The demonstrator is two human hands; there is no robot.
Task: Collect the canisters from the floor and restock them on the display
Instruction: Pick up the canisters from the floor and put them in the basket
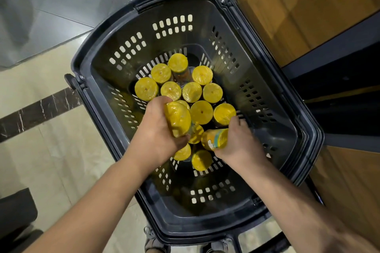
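Both hands reach into the dark slotted plastic basket (267, 80) of upright yellow-lidded canisters (201, 112). The left hand (156, 135) clamps one raised canister (178, 118); the right hand (240, 141) grips a tilted one (214, 138).

Both bare forearms reach fwd and down from the bottom of the frame, converging toward centre. Left hand (157, 129), seen from the back, has its fingers curled tight round a canister (178, 118), thumb toward the near side, wrist roughly in line w/ the forearm. Right hand (239, 141), also back-up, closes on a second canister (214, 138) lying tilted on its side, fingers wrapped over the far side, thumb on the near side. Hands sit close together, not touching.
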